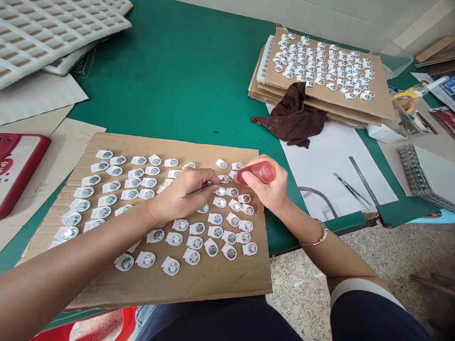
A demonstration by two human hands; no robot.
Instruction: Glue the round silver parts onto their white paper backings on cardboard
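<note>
Far out to the left of the left hand, white plastic grid trays [53, 28] are stacked at the corner of the green bench [185, 80], and a red-edged flat case [17, 166] lies nearer in. Under both hands sits the brown corrugated cardboard sheet [170, 284], covered in rows of small round metal discs on white paper tabs [103, 199]. The left hand [181, 194] is pinched around thin metal tweezers [197, 191], tips aimed right toward one tab lying on the sheet just between the hands. The right hand [268, 187] is wrapped around a small red soft-bodied bottle [258, 172], nozzle pointing left, right by that same tab; whether it touches, I cannot tell. A silver bangle [318, 237] rides the right wrist. Beyond the right hand, a crumpled dark brown cloth [293, 116] drapes off a stack of cardboard sheets [377, 102] carrying more tabbed discs. To the right of that hand, white printed paper [320, 156] holds a second pair of tweezers [350, 188] and a steel ruler [362, 180].
</note>
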